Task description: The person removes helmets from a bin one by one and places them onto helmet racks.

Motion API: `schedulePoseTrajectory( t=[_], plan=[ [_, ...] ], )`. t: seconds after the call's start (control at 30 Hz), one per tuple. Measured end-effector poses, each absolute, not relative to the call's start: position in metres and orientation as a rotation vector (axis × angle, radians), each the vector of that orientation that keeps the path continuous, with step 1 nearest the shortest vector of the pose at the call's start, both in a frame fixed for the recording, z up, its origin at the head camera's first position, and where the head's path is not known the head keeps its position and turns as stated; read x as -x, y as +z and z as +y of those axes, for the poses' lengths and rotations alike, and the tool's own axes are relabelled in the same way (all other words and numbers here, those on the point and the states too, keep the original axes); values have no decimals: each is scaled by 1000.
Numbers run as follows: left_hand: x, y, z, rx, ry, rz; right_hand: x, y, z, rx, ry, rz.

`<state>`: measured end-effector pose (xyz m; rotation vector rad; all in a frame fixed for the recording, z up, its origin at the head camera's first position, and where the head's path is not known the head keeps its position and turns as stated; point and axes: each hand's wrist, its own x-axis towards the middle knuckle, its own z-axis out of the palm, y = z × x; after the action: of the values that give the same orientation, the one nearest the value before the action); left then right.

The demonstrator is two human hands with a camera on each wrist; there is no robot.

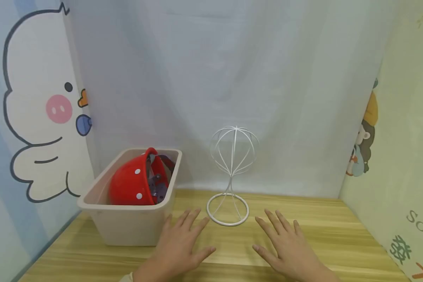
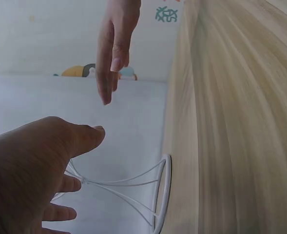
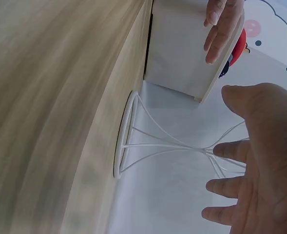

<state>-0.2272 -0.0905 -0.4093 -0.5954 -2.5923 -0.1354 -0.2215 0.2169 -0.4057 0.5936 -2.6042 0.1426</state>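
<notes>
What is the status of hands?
Left hand, right hand open, empty. Red, white-dotted helmet inside beige plastic bin. White wire stand upright, bare. Nothing seen blocking stand.

You can't see the helmet's (image 1: 128,186) lower part behind the bin's (image 1: 132,227) wall; your left hand (image 1: 179,241) covers the bin's near right corner; your arms (image 1: 149,271) run off the bottom edge; in the left wrist view, that hand hides most of the stand's (image 2: 168,190) cage, and the edge crops its ring.

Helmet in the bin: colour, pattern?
The helmet is red with white dots; shows best in the head view.
</notes>
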Motion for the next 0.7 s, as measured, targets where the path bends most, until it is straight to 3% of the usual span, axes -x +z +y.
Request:
schedulePoseTrajectory(
  t=[0.4, 0.7],
  plan=[
    [227, -390, -102, 539, -195, -2567, 240, -388, 181, -770, 175, -2517],
    [220, -322, -153, 527, -967, -2567, 264, -349, 113, -1120, 580, -2478]
  ],
)
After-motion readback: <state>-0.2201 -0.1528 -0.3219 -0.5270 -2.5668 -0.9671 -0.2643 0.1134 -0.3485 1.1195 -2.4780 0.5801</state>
